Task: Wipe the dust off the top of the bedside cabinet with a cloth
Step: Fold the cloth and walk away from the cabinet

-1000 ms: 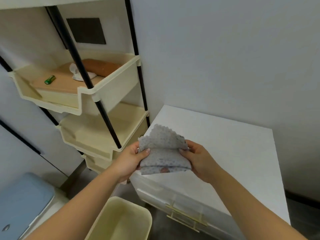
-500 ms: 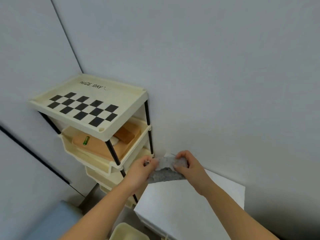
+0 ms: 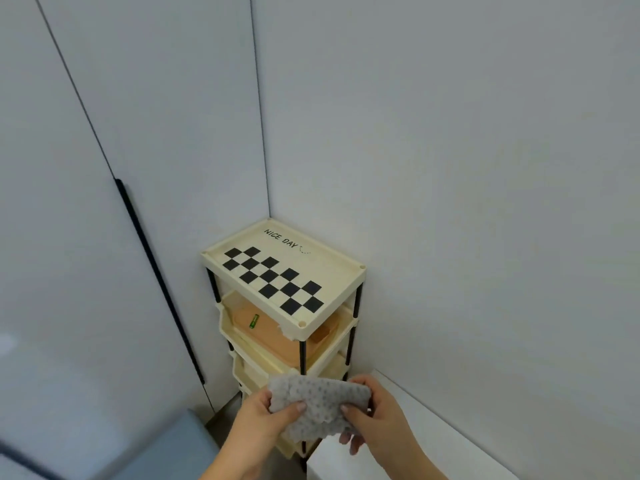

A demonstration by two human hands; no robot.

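While I hold the cloth (image 3: 317,407) bunched between both hands, it hangs in the air rather than resting on anything. My left hand (image 3: 265,419) pinches its left edge with thumb on top, and my right hand (image 3: 375,415) is closed on the right edge, fingers curled underneath. The cloth is folded into a wad, its long side running left to right between my grips.

The bedside cabinet (image 3: 415,441) lies just below and to the right of the cloth. I can see only a strip of its white top, running from near my right wrist away toward the wall (image 3: 485,202); the rest is cut off at the bottom of the view. My right hand sits directly over its near left corner, so I judge it the better hand to press the cloth down and sweep along that long axis; the left is off the edge, above the gap.

Wiping has not yet begun, as I read it.

Beyond my hands stands the cream shelf rack (image 3: 349,271) with its chequered top tray, tucked in the corner, touching or just beside the cabinet.
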